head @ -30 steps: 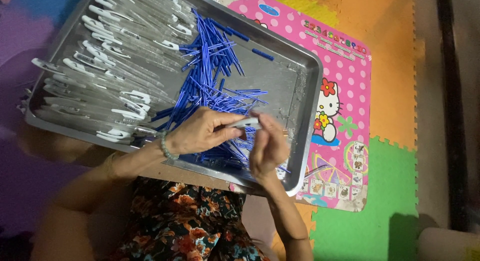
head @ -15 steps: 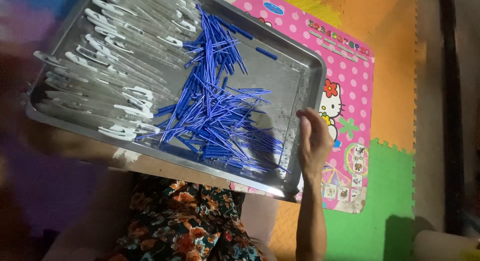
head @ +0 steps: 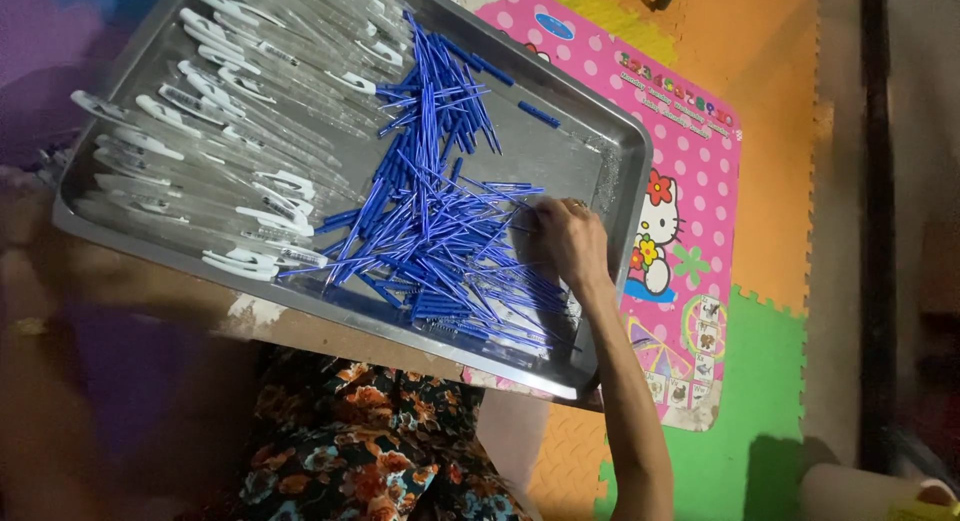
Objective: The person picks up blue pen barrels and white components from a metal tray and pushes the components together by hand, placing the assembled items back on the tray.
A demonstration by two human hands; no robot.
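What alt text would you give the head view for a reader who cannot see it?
The person's right hand rests on a heap of thin blue pen refills in a metal tray. Clear pen barrels with white caps fill the tray's left side. The left hand is out of view; a pink cartoon mat lies beneath.

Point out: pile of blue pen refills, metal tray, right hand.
Pile of thin blue plastic pen refills (head: pixel 425 236), head view, pile's middle.
Rectangular metal tray (head: pixel 575 141), head view, bare floor.
Right hand (head: pixel 568 243), head view, back of hand.
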